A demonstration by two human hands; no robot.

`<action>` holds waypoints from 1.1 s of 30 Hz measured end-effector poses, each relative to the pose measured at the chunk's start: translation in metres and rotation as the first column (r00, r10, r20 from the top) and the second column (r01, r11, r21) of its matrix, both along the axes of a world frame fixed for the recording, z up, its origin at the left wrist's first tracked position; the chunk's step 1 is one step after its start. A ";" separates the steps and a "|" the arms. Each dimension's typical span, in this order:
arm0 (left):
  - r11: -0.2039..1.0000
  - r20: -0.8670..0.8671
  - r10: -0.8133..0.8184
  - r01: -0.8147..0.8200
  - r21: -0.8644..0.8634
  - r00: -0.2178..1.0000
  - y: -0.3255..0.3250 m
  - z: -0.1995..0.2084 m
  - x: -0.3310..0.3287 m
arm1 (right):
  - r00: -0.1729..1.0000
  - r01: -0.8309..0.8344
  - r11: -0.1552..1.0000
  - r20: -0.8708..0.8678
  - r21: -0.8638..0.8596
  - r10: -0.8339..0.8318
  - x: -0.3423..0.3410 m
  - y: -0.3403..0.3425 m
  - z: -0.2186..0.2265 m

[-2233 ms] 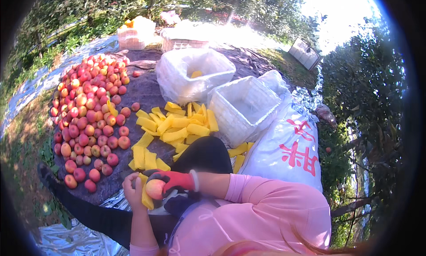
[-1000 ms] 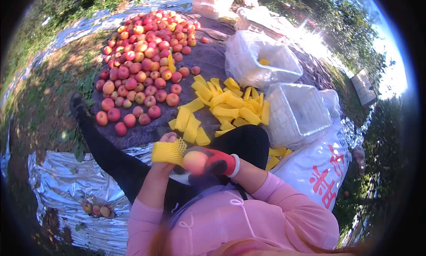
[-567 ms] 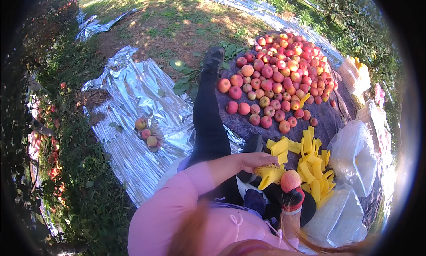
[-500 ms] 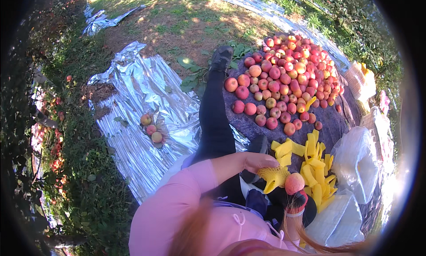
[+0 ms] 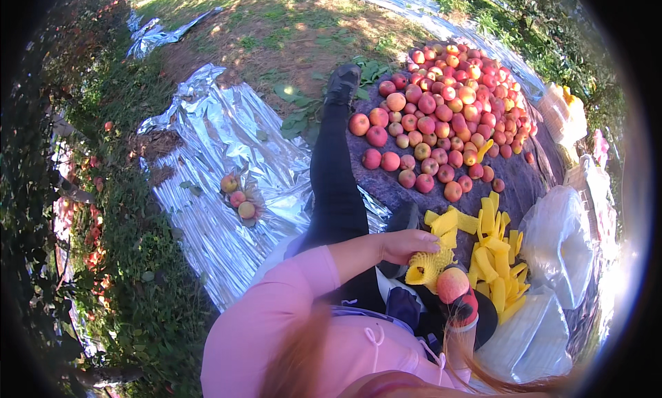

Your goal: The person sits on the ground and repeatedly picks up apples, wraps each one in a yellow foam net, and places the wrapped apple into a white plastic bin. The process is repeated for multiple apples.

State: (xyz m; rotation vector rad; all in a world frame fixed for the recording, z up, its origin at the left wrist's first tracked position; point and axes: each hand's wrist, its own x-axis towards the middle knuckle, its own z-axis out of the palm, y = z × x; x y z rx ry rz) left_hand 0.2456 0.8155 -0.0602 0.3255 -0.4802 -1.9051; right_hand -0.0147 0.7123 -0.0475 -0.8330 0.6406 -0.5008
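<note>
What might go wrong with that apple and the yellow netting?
The apple in the gloved right hand could slip and bruise.
The yellow foam net in the bare left hand has an open mesh, so it might snag or tear.
The outstretched leg lies beside the apple pile; shifting it could knock some loose.

Against the first earlier picture, the yellow foam sleeve (image 5: 429, 267) in the left grip (image 5: 407, 245) is no longer a flat strip but bulges into an open mesh tube. Over the last half second it and the apple (image 5: 452, 285) in the right grip (image 5: 462, 310) draw closer together; whether they touch is hard to tell. The view now faces further left, so three apples (image 5: 237, 197) on foil (image 5: 214, 260) show well to the left grip's left, and the plastic-lined crates (image 5: 552, 232), formerly ahead, appear right of the right grip.
</note>
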 end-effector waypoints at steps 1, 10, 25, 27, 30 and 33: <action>0.999 -0.037 -0.032 0.032 -0.001 0.999 0.002 0.000 0.002 | 1.000 0.005 1.000 0.009 0.023 -0.005 -0.007 0.001 0.000; 0.982 0.777 0.187 -0.138 -0.129 0.601 -0.014 -0.006 0.005 | 0.957 -0.287 0.859 -0.158 -0.423 0.242 -0.014 -0.001 0.020; 0.545 0.492 0.800 0.074 -0.835 -0.343 0.023 0.076 -0.074 | 0.875 0.032 0.610 -0.273 -0.792 -0.401 0.053 0.002 0.019; 0.536 0.485 0.820 0.109 -0.837 -0.305 0.026 0.072 -0.069 | 0.864 0.153 0.685 -0.240 -0.713 -0.443 0.052 0.001 0.022; 0.508 0.501 0.860 -0.068 -0.859 0.092 0.029 0.066 -0.053 | 0.875 0.213 0.659 -0.160 -0.721 -0.458 0.046 0.001 0.030; 0.594 0.648 0.756 -0.513 -0.620 0.091 0.009 0.058 -0.044 | 0.942 0.149 0.692 -0.111 -0.707 -0.316 0.038 0.012 0.039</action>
